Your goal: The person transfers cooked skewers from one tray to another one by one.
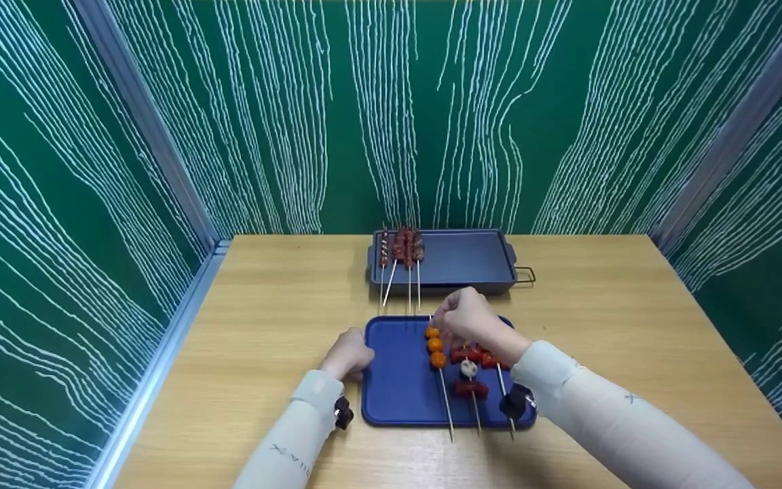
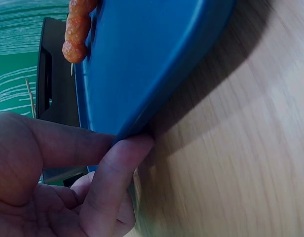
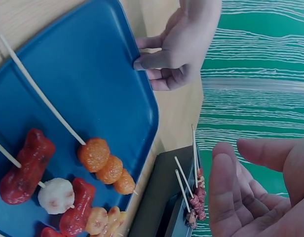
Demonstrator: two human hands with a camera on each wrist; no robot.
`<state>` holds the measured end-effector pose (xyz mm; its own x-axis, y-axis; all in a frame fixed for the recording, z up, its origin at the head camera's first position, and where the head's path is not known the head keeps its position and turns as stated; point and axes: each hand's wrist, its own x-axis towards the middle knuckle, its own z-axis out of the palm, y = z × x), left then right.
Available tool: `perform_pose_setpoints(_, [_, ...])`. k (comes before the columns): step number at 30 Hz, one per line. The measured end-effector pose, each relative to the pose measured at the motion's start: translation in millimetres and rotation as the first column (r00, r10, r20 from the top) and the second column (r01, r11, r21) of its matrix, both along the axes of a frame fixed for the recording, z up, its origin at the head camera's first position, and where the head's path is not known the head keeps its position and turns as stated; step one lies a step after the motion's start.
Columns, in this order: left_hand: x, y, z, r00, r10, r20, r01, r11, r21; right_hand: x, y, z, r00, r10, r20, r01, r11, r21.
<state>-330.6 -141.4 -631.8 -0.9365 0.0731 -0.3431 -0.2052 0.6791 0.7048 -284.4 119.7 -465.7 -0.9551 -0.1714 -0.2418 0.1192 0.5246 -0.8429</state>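
Observation:
My left hand [image 1: 349, 353] pinches the left edge of a blue tray [image 1: 394, 370], its thumb and forefinger at the rim in the left wrist view. On the tray's right half lie several skewers. One carries orange balls [image 1: 436, 344]; beside it is one with red sausage pieces and a white slice [image 1: 469, 369]. Another, with red pieces [image 1: 491, 360], is partly covered by my right arm. My right hand [image 1: 466, 318] hangs over the tray's far edge near the orange balls. In the right wrist view, its thumb and fingers are apart with nothing between them.
Behind the tray stands a dark rectangular grill pan [image 1: 462, 251] with a wire handle [image 1: 525, 274] on the right. Several meat skewers [image 1: 404, 248] lie on its left side, sticks pointing forward. Green, white-lined walls [image 1: 391, 122] enclose the wooden table [image 1: 262, 305].

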Motion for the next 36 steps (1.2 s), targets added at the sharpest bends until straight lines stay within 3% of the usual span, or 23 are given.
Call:
perform_pose_setpoints(10, [2.9, 2.8, 4.0, 1.0, 0.007, -0.007, -0.007, 1.0, -0.016, -10.9, 0.2, -3.0, 0.999, -0.035, 0.015, 0.036, 0.997, -0.074])
perform_pose_setpoints(18, [1.3, 2.1, -1.2, 1.0, 0.021, -0.002, -0.021, 0.999, -0.027, -20.7, -0.2, -15.0, 0.997, -0.062, -0.041, 0.057, 0.992, -0.112])
perform_pose_setpoints(29, [7.0, 2.7, 7.7, 1.0, 0.014, -0.023, -0.014, 1.0, -0.016, -33.7, -2.3, -26.4, 0.998, -0.061, -0.03, 0.055, 0.987, -0.152])
perform_pose_setpoints(32, [11.3, 5.0, 18.5, 0.999, 0.022, -0.023, -0.023, 1.0, -0.013, -37.1, -2.9, -30.0, 0.998, -0.061, -0.027, 0.055, 0.985, -0.165])
perform_pose_setpoints(36, [12.5, 6.3, 23.8, 0.999, 0.03, -0.017, -0.03, 1.0, -0.006, -41.1, -3.1, -33.7, 0.998, -0.063, -0.017, 0.059, 0.982, -0.179])
